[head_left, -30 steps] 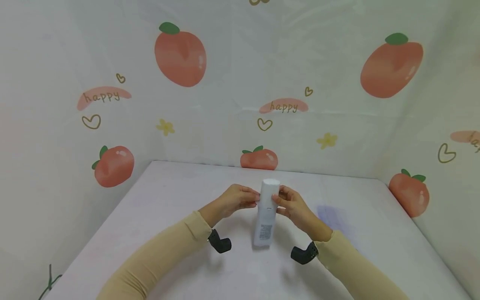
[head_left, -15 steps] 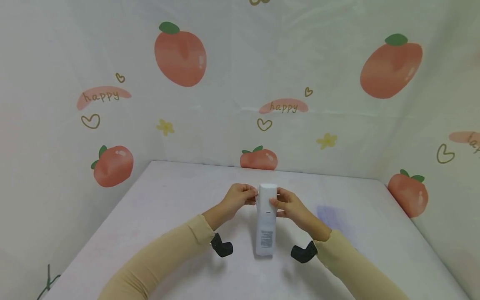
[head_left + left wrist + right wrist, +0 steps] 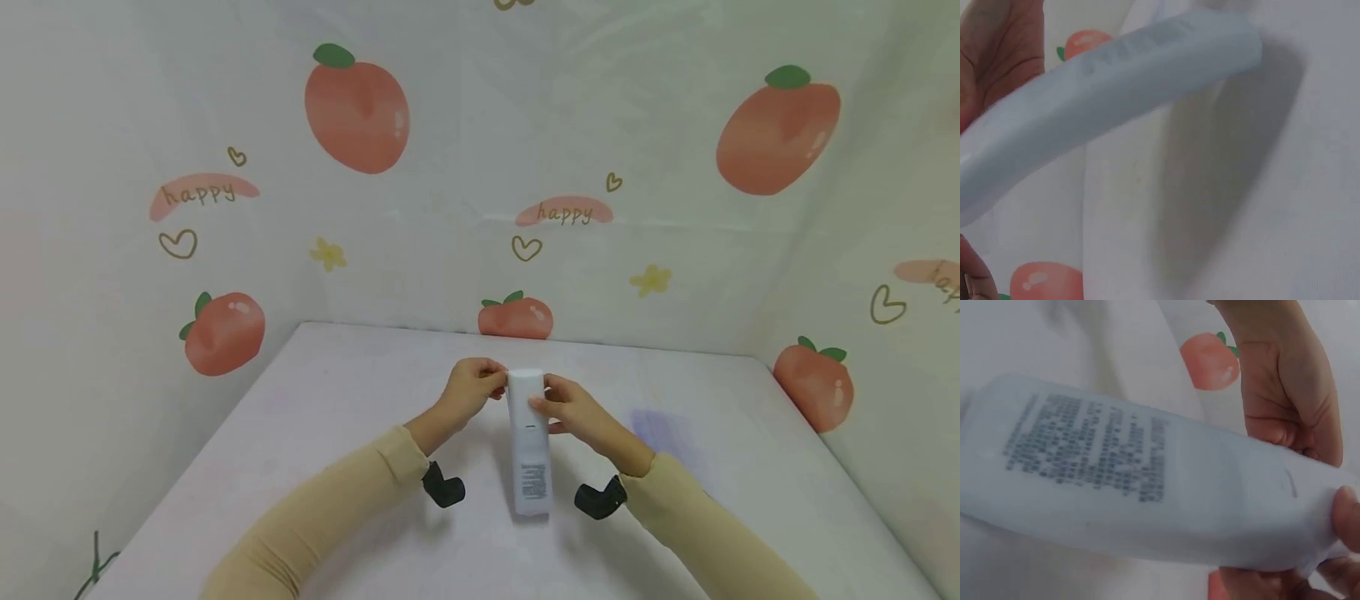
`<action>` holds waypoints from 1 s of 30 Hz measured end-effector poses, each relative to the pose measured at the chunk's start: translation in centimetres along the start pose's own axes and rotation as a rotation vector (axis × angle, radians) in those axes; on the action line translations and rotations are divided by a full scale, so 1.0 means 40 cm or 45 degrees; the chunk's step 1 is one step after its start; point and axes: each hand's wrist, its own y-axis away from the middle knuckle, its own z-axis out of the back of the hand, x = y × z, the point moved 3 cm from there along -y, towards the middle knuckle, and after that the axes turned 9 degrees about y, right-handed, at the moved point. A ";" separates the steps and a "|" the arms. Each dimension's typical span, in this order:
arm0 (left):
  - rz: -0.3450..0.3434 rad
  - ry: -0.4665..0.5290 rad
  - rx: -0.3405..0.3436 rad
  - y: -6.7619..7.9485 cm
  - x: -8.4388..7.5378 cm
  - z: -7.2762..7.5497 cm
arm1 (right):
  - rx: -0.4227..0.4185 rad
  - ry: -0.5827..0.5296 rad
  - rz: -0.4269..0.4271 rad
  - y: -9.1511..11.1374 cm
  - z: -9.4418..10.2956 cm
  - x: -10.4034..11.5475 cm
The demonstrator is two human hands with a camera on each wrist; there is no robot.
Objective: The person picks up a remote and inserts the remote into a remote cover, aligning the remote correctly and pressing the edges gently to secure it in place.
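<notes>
A white remote control (image 3: 531, 450) is held in front of me over the table, its back with printed text facing me. It stands nearly upright in the head view, and a small slot marks its middle. My right hand (image 3: 581, 410) grips its right side, thumb on the back near the upper part. At the upper left edge, the curled fingers of my left hand (image 3: 468, 390) pinch the remote; their tips are partly hidden. The right wrist view shows the text on the remote (image 3: 1210, 481) and my left hand (image 3: 1291, 387) behind it. Its curved side (image 3: 1110, 94) fills the left wrist view.
A white table (image 3: 360, 375) lies below, with a faint purple stain (image 3: 663, 433) to the right. Behind it hangs a white curtain (image 3: 442, 167) printed with peaches. Black wrist cameras (image 3: 444, 486) hang below both wrists. A green cord (image 3: 96, 567) shows at the lower left.
The remote has shifted slightly nearer and tilted, its top moving left. My left fingers have moved up along its edge to the top corner. My right hand keeps its grip and shifts slightly left.
</notes>
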 end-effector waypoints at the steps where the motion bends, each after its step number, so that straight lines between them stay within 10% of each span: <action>1: -0.014 0.015 -0.017 0.000 0.000 0.000 | 0.000 0.020 -0.010 -0.002 -0.001 0.003; 10: -0.022 0.038 -0.019 0.005 0.016 0.000 | -0.023 0.136 -0.243 -0.012 -0.009 0.011; 24: -0.071 -0.076 0.013 0.002 0.014 -0.020 | -0.046 0.280 -0.285 -0.003 0.005 0.021; 30: -0.087 -0.077 0.008 -0.001 0.011 -0.022 | -0.066 0.088 -0.285 -0.009 0.005 0.000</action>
